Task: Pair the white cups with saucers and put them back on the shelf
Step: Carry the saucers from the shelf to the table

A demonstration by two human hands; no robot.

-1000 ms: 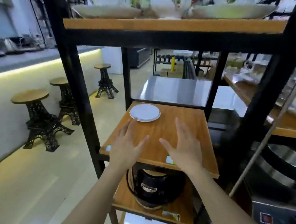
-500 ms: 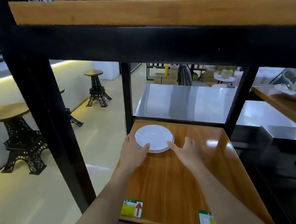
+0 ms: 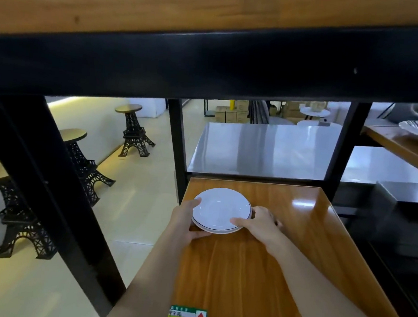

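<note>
Both hands were on the saucers (image 3: pixel 220 210), a small white stack with a thin dark rim line; two edges showed at the near side, so at least two, exact count unclear. The stack sat at the far-left part of the wooden shelf (image 3: pixel 257 265), close to the black rear upright (image 3: pixel 176 143).

The left hand (image 3: pixel 186 222) took the stack's left edge, thumb over the rim, fingers curled under the near-left side. The right hand (image 3: pixel 257 223) took the right edge, thumb lying on the near rim, fingers behind and below. Each grip was clamped on the stack from opposite sides, with the stack centred between them.

My read: two-sided hold because loose stacked saucers slide on one another; fingers under the rim suggest a lift rather than a push. I couldn't tell whether the stack was already clear of the shelf.

No cups in view, so pairing not yet started. Low clearance under the upper shelf board (image 3: pixel 213 10); any lift should stay shallow and come toward the near edge.
</note>
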